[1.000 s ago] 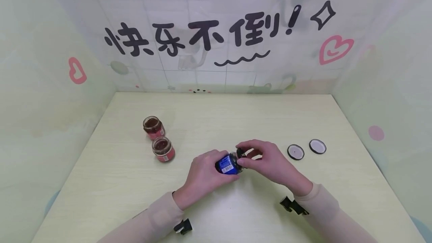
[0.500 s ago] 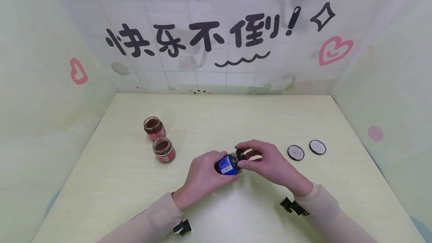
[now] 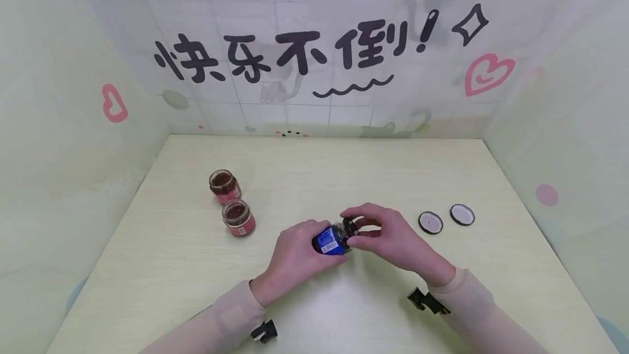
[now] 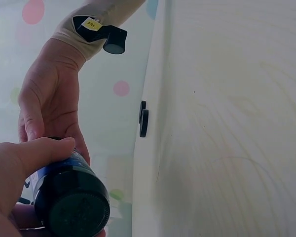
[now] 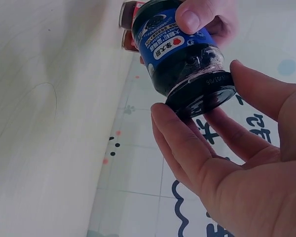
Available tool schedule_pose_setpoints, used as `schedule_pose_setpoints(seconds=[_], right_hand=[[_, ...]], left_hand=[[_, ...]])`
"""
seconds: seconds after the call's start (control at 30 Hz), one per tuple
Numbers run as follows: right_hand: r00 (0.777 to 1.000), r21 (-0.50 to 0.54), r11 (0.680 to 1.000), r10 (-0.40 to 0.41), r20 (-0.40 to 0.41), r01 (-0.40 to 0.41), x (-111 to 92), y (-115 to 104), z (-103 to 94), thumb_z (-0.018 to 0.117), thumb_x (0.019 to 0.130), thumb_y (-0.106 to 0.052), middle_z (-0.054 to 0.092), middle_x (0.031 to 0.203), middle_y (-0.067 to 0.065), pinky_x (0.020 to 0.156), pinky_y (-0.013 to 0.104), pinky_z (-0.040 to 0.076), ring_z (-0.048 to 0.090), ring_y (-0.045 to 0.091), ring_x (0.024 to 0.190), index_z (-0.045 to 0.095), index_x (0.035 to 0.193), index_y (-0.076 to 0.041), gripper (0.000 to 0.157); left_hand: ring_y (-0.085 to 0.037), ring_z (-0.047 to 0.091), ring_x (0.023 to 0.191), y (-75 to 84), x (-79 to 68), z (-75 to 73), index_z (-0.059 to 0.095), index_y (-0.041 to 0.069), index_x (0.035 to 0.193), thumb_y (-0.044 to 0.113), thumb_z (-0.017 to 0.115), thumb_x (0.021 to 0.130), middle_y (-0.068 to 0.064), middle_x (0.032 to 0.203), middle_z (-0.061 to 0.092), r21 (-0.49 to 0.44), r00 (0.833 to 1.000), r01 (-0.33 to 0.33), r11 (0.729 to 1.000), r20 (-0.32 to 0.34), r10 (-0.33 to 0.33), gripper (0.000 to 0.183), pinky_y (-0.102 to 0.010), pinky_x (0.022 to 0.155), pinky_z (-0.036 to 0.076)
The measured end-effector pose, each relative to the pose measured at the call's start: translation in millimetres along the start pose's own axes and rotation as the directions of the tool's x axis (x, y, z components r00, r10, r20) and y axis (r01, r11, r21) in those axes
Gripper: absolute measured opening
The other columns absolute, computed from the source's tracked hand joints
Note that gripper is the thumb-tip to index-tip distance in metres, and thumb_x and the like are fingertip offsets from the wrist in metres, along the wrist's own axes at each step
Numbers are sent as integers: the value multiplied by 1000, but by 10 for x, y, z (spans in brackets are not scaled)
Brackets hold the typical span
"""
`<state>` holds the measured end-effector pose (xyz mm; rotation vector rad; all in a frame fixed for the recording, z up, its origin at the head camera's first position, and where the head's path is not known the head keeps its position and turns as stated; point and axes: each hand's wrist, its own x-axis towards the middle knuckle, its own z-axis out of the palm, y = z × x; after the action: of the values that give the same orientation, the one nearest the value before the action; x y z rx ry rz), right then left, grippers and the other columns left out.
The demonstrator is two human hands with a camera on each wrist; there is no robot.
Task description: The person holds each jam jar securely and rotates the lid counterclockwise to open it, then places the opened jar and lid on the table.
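Note:
My left hand [image 3: 297, 250] grips a dark glass jar with a blue label [image 3: 328, 240], tilted on its side over the middle of the table. In the left wrist view the thumb lies along the jar [image 4: 71, 197], its round base facing the camera. The fingertips and thumb of my right hand [image 3: 390, 235] pinch the rim of the black lid [image 3: 351, 226]. That lid [image 5: 202, 96] sits at the jar's mouth in the right wrist view, with a shiny clear band around the neck. The far side of the jar is hidden by my left hand.
Two open glass jars with red labels, one farther back [image 3: 224, 187] and one nearer [image 3: 238, 218], stand close together at left. Two loose lids [image 3: 430, 223] lie with pale undersides up at right. Printed walls enclose the table [image 3: 304, 163] behind and at both sides.
The fingertips of my right hand have shifted slightly around the black lid, and more of it shows. My left hand keeps its grip on the jar, almost still.

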<state>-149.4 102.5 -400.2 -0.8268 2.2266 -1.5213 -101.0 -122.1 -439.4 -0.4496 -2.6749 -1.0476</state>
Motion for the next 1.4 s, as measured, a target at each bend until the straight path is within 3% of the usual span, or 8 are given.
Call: schedule_pose_setpoints(seconds=[0.23, 0.37, 0.47, 0.67, 0.77, 1.17, 1.4], right_hand=[[1000, -37, 999, -6, -30, 5, 2, 13, 10, 77, 91, -25, 63, 127, 0, 89, 35, 56, 66, 20, 107, 65, 129, -26, 39], [994, -118, 990, 61, -93, -72, 1, 3, 20, 73, 93, -41, 64, 126, -9, 84, 38, 56, 66, 15, 103, 63, 131, -31, 40], [986, -108, 985, 125, -111, -137, 2, 4, 28, 70, 93, -47, 66, 120, -5, 76, 44, 57, 69, 19, 93, 64, 129, -29, 40], [980, -28, 983, 178, -85, -181, 8, 23, 38, 71, 93, -45, 69, 105, 5, 71, 50, 59, 70, 33, 79, 69, 118, -17, 38], [980, -37, 983, 178, -88, -182, 5, 35, 41, 72, 92, -45, 68, 103, 5, 70, 51, 58, 70, 33, 79, 70, 116, -17, 37], [983, -82, 983, 155, -94, -163, -14, 59, 56, 76, 89, -44, 69, 103, 0, 67, 38, 57, 69, 21, 79, 69, 116, -24, 34], [985, -96, 983, 146, -97, -155, -23, 52, 53, 76, 89, -44, 70, 105, -3, 68, 38, 57, 69, 20, 81, 68, 119, -25, 36]], left_hand=[[-5, 58, 73, 5, -7, 4, 72, 19, 111, 42, 91, 69, 11, 86, 66, -21, 1000, 27, 999, 8, -27, 51, -23, 64, 49], [-5, 59, 74, 3, -10, 17, 72, 18, 111, 42, 92, 69, 10, 87, 67, -2, 1000, 4, 1000, -9, -4, 52, -24, 65, 49], [-6, 60, 77, 11, -17, 24, 72, 16, 112, 43, 92, 68, 7, 90, 69, 37, 999, -28, 999, -21, 29, 55, -24, 66, 50], [-9, 63, 82, -5, -41, 62, 71, 13, 113, 42, 91, 69, 3, 96, 71, 122, 990, -118, 985, -59, 126, 57, -25, 66, 53], [-10, 64, 83, -21, -47, 83, 71, 13, 113, 42, 92, 69, 3, 97, 72, 137, 986, -137, 981, -75, 148, 57, -25, 66, 54], [-9, 63, 82, -39, -68, 98, 70, 13, 112, 40, 92, 68, 4, 95, 70, 131, 986, -134, 982, -82, 145, 56, -25, 66, 53], [-9, 62, 81, -42, -68, 99, 70, 13, 111, 40, 93, 68, 4, 94, 70, 130, 986, -132, 983, -86, 144, 56, -25, 65, 53]])
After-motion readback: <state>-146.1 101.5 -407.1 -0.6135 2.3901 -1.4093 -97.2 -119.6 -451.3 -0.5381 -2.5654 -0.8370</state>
